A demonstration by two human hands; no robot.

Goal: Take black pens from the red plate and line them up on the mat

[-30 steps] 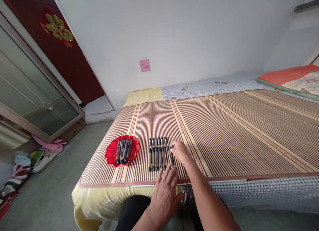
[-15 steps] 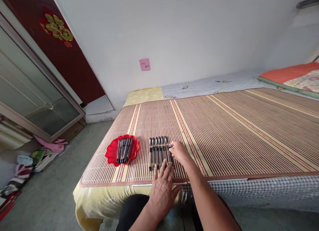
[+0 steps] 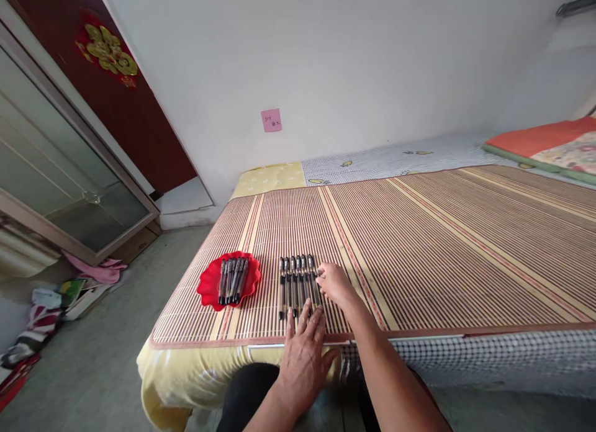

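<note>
The mat [image 3: 419, 246] on the bed is bare to the right of the row of pens [image 3: 296, 283], so a hand can pass there freely. On the left, the red plate [image 3: 205, 289] with more pens stands near the row, leaving a narrow gap.

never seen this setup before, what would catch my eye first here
First the row of dark pens laid side by side on the striped bamboo mat, near its front edge, with both hands at it: the left hand at the near ends, the right hand at the row's right side. Just left of them sits a bright red dish holding more pens, and a pink sticky note stands out on the white wall behind.
</note>
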